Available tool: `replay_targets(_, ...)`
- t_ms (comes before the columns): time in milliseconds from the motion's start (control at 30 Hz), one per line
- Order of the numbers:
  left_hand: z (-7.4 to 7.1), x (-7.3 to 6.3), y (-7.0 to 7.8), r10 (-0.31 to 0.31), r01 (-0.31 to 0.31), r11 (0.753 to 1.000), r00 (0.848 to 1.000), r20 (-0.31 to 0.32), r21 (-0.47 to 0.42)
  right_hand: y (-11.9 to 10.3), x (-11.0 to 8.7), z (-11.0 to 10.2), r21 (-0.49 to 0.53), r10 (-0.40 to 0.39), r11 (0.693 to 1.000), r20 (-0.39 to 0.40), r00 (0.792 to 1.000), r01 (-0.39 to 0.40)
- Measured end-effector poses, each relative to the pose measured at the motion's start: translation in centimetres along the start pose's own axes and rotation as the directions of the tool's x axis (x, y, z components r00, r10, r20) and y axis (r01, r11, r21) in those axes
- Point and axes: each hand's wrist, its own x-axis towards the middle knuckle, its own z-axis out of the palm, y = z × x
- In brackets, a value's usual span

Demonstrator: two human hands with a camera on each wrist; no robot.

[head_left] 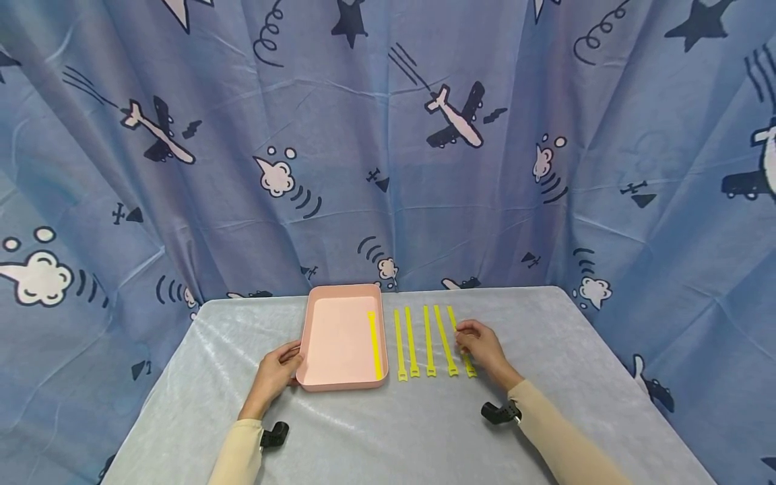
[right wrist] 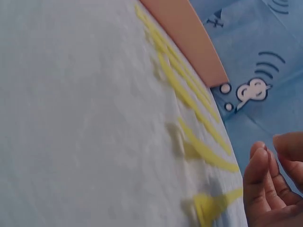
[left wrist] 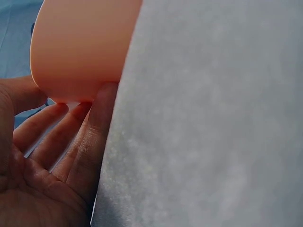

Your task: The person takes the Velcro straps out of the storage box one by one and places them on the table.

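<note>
A pink tray (head_left: 342, 337) lies on the table, with one yellow strap (head_left: 374, 343) along its right inner side. At its near left corner my left hand (head_left: 275, 374) holds the tray; the left wrist view shows the thumb by the rim and fingertips (left wrist: 85, 105) against the outer wall. Several yellow straps (head_left: 429, 343), each with a wider, notched near end, lie in a row to its right. My right hand (head_left: 481, 347) is over the rightmost strap (head_left: 469, 366), fingertips overlapping its upper half. In the right wrist view, a gap shows between loosely bent fingers (right wrist: 258, 168) and thumb.
A pale grey cloth covers the table (head_left: 388, 438). Blue curtain (head_left: 339, 135) printed with planes and stars hangs behind and on both sides. Each wrist carries a black camera mount, one of them the right mount (head_left: 502, 412).
</note>
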Motion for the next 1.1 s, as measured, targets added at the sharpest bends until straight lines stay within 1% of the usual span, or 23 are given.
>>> replay_targets(167,0.0,0.1,0.0,-0.004,0.004,1.0,1.0,0.0,-0.006,-0.6,-1.1,1.0,0.063,-0.018,0.998,0.037,0.999,0.016)
replay_targets(300,0.1,0.1,-0.1,-0.005,0.005,1.0,1.0,0.002,-0.002,-1.2,-2.0,1.8,0.11,-0.06,0.993,0.066,0.996,0.053)
replay_targets(567,0.1,0.0,0.0,-0.013,0.013,1.0,1.0,0.001,0.007,-2.1,-3.2,3.2,0.125,-0.062,0.991,0.113,0.992,0.048)
replay_targets(800,0.1,0.0,-0.1,-0.009,0.009,1.0,1.0,0.002,0.001,-2.5,-4.4,4.9,0.167,-0.117,0.982,0.205,0.972,0.083)
replay_targets(933,0.1,0.1,-0.1,-0.013,0.013,1.0,1.0,0.0,0.008,-3.0,-4.8,6.0,0.22,-0.116,0.974,0.243,0.963,0.062)
replay_targets(1100,0.1,0.1,-0.2,-0.013,0.013,1.0,1.0,-0.005,0.007,-3.9,-5.0,7.3,0.216,-0.099,0.976,0.266,0.959,0.041)
